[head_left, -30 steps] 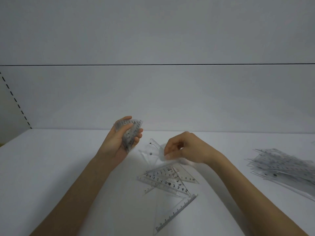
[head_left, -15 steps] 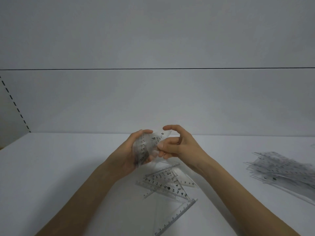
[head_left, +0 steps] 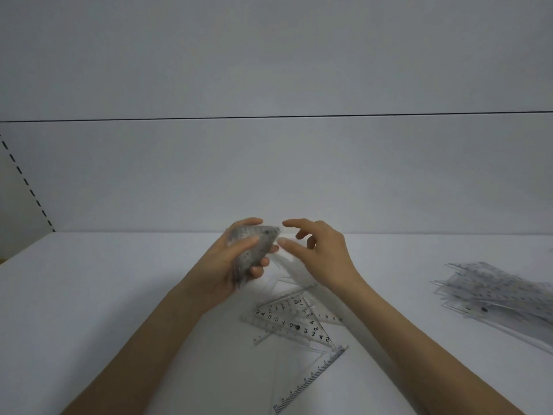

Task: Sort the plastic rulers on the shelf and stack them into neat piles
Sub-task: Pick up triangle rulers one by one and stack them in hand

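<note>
My left hand (head_left: pixel 230 265) grips a small stack of clear triangular rulers (head_left: pixel 254 250), held upright above the white shelf (head_left: pixel 104 295). My right hand (head_left: pixel 323 253) hovers just to the right of the stack with fingers spread and relaxed, holding nothing. Below the hands, several clear set squares (head_left: pixel 294 322) lie overlapping on the shelf. One larger triangle with a ruled edge (head_left: pixel 311 381) lies nearer to me.
A loose heap of clear rulers (head_left: pixel 502 295) lies at the right edge of the shelf. The shelf's back wall (head_left: pixel 269 175) rises behind the hands, and a dashed slot strip (head_left: pixel 27 184) runs along the left side.
My right hand picked a triangle off the shelf, brought it to the stack in my left hand, and has now let go and drawn slightly back to the right.
</note>
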